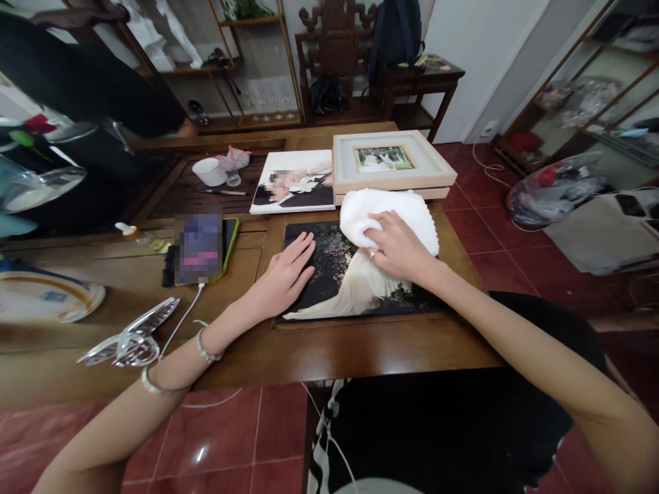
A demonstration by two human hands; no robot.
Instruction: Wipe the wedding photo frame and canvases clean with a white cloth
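Note:
A dark photo print [329, 264] showing a white dress lies flat on the wooden table [360, 350] in front of me. My left hand [285, 274] rests flat on the print's left edge, fingers stretched out. My right hand [399, 247] presses a white towel [388, 213] onto the print's upper right part, fingers curled on the cloth. Both wrists on the left arm carry silver bracelets.
Behind the print lie a second photo print [293, 182] and a cream framed picture [388, 165]. To the left are a phone [203, 247] on a white cable, a silver leaf-shaped dish [131, 336], a plate [44, 295] and a white cup [210, 171]. Shelves and a chair stand behind.

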